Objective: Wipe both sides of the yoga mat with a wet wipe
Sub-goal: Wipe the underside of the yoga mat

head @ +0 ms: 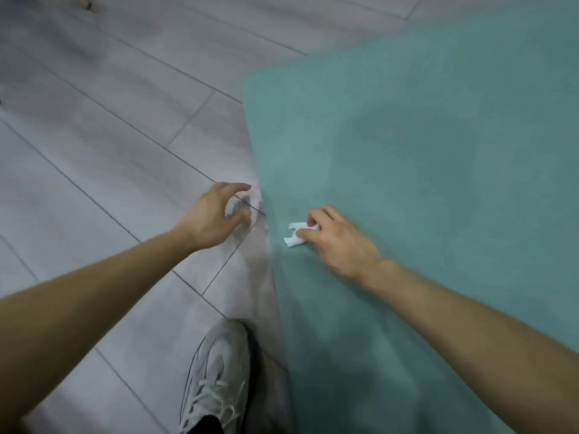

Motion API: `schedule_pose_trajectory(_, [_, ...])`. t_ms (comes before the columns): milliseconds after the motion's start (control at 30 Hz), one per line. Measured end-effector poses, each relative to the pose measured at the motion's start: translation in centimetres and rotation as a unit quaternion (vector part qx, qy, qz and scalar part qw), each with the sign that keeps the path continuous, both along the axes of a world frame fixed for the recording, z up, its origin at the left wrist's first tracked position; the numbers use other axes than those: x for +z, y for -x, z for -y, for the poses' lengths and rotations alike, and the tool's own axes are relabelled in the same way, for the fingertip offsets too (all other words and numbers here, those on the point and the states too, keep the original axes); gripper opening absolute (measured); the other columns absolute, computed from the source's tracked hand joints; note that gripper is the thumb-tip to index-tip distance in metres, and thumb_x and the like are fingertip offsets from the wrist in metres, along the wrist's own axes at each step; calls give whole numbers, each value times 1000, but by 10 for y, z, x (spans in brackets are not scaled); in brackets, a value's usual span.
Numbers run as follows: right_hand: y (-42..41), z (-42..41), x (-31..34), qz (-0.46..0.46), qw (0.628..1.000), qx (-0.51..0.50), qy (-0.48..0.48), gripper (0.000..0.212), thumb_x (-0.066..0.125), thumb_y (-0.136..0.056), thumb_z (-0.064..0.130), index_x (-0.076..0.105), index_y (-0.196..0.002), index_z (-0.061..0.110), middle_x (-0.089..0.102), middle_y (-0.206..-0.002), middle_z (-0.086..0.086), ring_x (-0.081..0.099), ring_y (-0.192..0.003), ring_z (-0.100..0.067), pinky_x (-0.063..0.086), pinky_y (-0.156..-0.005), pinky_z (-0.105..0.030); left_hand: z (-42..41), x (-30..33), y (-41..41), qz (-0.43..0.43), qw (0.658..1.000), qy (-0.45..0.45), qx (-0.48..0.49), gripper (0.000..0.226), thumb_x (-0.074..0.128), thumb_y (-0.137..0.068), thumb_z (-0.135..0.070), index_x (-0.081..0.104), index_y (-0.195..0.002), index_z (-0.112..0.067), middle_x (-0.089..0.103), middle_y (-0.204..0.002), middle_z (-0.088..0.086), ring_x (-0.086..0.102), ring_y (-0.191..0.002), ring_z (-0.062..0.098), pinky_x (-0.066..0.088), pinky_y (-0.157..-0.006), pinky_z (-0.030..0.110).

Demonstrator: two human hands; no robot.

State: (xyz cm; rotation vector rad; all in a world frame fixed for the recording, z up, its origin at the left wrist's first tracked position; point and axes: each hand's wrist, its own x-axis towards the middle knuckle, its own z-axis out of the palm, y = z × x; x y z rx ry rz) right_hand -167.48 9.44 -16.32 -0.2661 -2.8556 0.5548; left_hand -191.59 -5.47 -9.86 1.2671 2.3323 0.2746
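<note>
Head view: right hand (340, 238) pinching crumpled white wet wipe (296, 235) against teal yoga mat (407, 136); at nine o'clock, left hand (216, 216) loosely curled, empty, over grey tiled floor (94, 136).

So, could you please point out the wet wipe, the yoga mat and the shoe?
crumpled white wet wipe (294, 235), head view, on its exposed left part beside the right hand's grip.
teal foam yoga mat (407, 136), head view, on bare surface.
white laced sneaker (216, 371), head view, on its upper.
</note>
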Motion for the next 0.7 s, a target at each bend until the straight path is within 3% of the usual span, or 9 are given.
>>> schedule_pose_trajectory(67, [27, -15, 2, -17, 996, -88, 12, 31, 49, -97, 23, 78, -106, 19, 55, -97, -9, 55, -93, -33, 53, -67, -41, -27, -8, 13, -23, 998, -34, -40, 46, 61, -105, -30, 54, -150, -31, 42, -161, 6, 45, -145, 30, 39, -120, 43])
schedule_pose_trajectory(133, [64, -31, 1, -13, 975, -221, 33, 23, 60, -96, 17, 80, -107, 19, 56, -96, -10, 54, -94, -34, 55, -74, -45, -55, -12, 30, -58, 993, -45, -91, 49, 63, -103, -23, 56, -151, -29, 34, -168, 11, 37, -150, 35, 32, -123, 43])
schedule_pose_trajectory(200, [87, -24, -2, 19, 964, -260, 58, 24, 65, -94, 11, 79, -111, 21, 57, -98, -9, 54, -96, -34, 56, -79, -48, -74, -17, 50, -91, 988, -51, -110, 50, 65, -101, -22, 59, -150, -27, 34, -168, 15, 37, -150, 39, 32, -122, 44])
schedule_pose_trajectory(333, [47, 34, 5, 59, 996, -44, 50, 34, 59, -93, 9, 74, -121, 21, 59, -103, -7, 55, -98, -31, 57, -77, -44, -90, -39, 64, -65, 991, -28, -110, 55, 76, -94, -36, 63, -146, -27, 36, -167, 18, 42, -147, 43, 35, -123, 47])
schedule_pose_trajectory(400, [18, 54, 16, 92, 991, 93, 44, 34, 47, -99, 18, 72, -122, 21, 60, -107, -6, 56, -99, -29, 55, -75, -39, -89, -53, 58, -39, 995, -35, -83, 60, 81, -89, -37, 64, -145, -26, 35, -168, 16, 44, -146, 41, 37, -122, 46])
schedule_pose_trajectory(467, [27, 37, 21, 106, 982, 152, 15, 38, 39, -102, 24, 73, -116, 18, 60, -106, -4, 55, -99, -28, 56, -75, -43, -84, -61, 51, -28, 997, -56, -53, 60, 82, -88, -37, 64, -145, -28, 34, -170, 10, 45, -146, 37, 36, -123, 44])
schedule_pose_trajectory(533, [69, -2, 14, 64, 994, 87, -22, 37, 41, -98, 23, 77, -105, 15, 59, -100, -7, 54, -95, -30, 55, -74, -47, -82, -66, 51, -40, 996, -69, -38, 60, 80, -88, -43, 63, -145, -34, 34, -170, 3, 45, -145, 33, 36, -121, 42])
schedule_pose_trajectory(633, [118, -57, 11, 35, 991, -132, -16, 25, 56, -97, 15, 80, -104, 14, 62, -98, -10, 56, -91, -35, 54, -77, -47, -83, -67, 58, -52, 995, -67, -51, 61, 74, -88, -57, 60, -145, -43, 34, -171, -4, 46, -142, 30, 38, -117, 43])
schedule_pose_trajectory(700, [115, -41, 9, 42, 990, -133, 18, 20, 65, -94, 7, 79, -107, 12, 64, -98, -11, 58, -89, -37, 52, -81, -45, -83, -66, 63, -50, 995, -65, -60, 62, 73, -87, -60, 59, -146, -46, 34, -170, -7, 45, -142, 29, 39, -115, 44])
